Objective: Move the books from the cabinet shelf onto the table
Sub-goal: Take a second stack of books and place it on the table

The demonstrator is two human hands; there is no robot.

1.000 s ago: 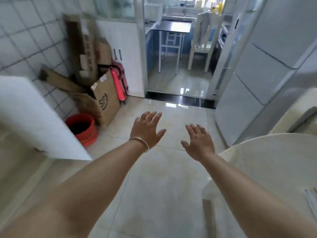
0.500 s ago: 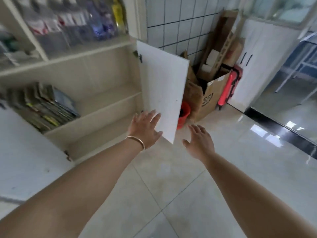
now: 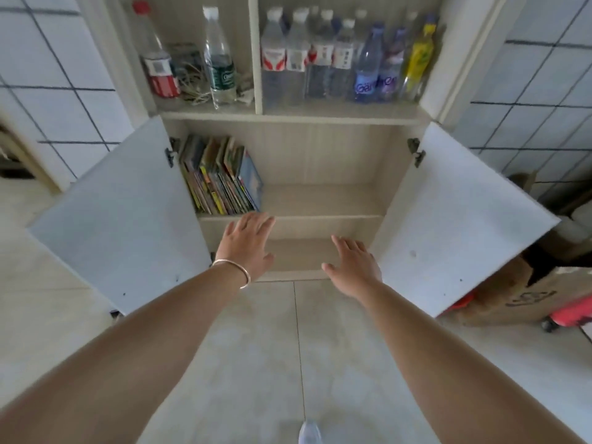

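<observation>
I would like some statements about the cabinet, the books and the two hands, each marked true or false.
1. Both cabinet doors are open. True.
2. The books stand at the right end of their shelf. False: they lean at the left end.
3. The left hand holds a book. False: it is open and empty, just below the books.
4. The right hand is open and empty. True.
5. Bottles stand on the shelf above the books. True.

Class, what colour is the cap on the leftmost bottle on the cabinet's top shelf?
Red. The cap shows best in the head view, the only one.
</observation>
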